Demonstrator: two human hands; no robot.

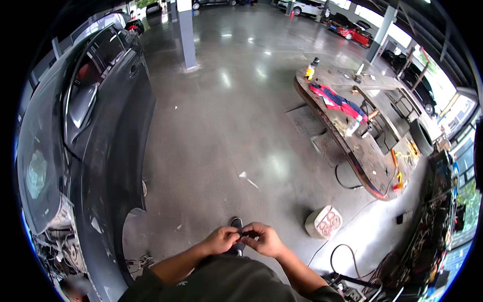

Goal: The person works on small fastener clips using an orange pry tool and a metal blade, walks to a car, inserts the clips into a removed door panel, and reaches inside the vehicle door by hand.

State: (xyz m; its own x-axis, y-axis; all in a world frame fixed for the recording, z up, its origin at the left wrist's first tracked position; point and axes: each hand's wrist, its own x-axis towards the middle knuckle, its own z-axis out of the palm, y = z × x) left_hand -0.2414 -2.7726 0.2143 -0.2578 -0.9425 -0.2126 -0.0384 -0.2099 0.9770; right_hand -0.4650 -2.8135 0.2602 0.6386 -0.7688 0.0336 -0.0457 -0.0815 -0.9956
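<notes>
My left hand (pixel 220 240) and my right hand (pixel 265 241) meet in front of my body, low in the middle of the view. Both are closed, fingertips pinched together around a small dark piece (pixel 242 234). Its kind is too small to make out, and the fingers cover most of it. Below them, a dark shoe (pixel 236 222) shows on the grey floor.
A dark car (pixel 113 121) with its front end stripped stands at left; a person's head (pixel 74 287) is beside it. At right are a worktable (pixel 357 156) with a red-and-blue cloth (pixel 338 102), a white bucket (pixel 314 226) and hoses (pixel 347 247). A pillar (pixel 186 40) rises ahead.
</notes>
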